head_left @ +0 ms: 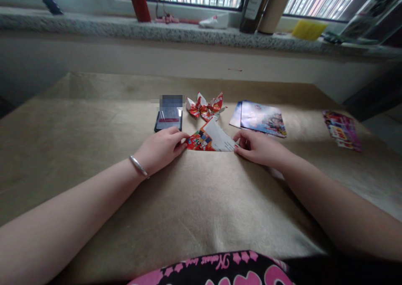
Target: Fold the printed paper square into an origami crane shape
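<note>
A folded sheet of printed paper (216, 138), roughly triangular, lies on the table between my hands. Red and coloured pictures cover its left part, and the right part is white with small print. My left hand (166, 147), with a silver bangle at the wrist, pinches the left corner. At the opposite corner my right hand (259, 146) has thumb and fingers closed on the paper's edge. Just beyond the sheet sit red and white folded paper pieces (205, 107) with upright points.
A phone (169, 115) lies behind my left hand. Glossy printed sheets (262, 117) are behind my right hand, and more colourful printed papers (342, 130) lie far right. A stone windowsill (188, 32) holds a red bottle (140, 4), a dark bottle (253, 8) and a yellow item (309, 29).
</note>
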Available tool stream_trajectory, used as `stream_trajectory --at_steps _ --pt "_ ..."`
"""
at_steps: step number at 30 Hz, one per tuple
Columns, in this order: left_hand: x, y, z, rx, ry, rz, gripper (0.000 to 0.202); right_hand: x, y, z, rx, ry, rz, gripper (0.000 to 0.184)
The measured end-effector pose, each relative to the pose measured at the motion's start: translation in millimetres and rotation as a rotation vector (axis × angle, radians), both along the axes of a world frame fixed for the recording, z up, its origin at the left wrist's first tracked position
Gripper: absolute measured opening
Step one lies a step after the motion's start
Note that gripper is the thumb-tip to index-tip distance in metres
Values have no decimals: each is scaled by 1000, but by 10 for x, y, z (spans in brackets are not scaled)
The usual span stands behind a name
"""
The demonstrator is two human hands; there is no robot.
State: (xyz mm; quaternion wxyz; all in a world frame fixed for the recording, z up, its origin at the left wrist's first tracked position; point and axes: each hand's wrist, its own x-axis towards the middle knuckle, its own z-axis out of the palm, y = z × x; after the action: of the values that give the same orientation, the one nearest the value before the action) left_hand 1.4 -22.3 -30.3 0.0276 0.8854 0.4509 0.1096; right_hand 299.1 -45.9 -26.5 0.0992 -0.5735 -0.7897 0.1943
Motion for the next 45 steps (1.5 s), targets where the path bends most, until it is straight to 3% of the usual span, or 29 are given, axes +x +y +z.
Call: stream_trajectory --at_steps 6,11,15,18,22,26,34,45 --pt "5 -28 3 29 5 4 29 11 5 -32 -8 76 19 16" --pt "-9 -12 -16 63 -113 -41 28 -43 -33 -61 171 227 26 11" --pt "-25 24 -34 190 -244 -166 23 -68 -50 -62 423 205 204 5" --pt "-20 21 -21 279 -285 -301 18 -72 -63 -45 501 172 372 7" --pt "9 -25 30 312 -236 -466 20 -92 -86 -14 508 112 560 9" --pt "32 -54 60 255 -117 -558 23 -116 -96 -1 482 65 613 9" --pt "34 -36 55 215 -85 -581 23 -111 -83 -11 441 8 633 21" --pt "55 -56 64 224 -51 -606 19 -149 -108 -4 505 -52 662 24"
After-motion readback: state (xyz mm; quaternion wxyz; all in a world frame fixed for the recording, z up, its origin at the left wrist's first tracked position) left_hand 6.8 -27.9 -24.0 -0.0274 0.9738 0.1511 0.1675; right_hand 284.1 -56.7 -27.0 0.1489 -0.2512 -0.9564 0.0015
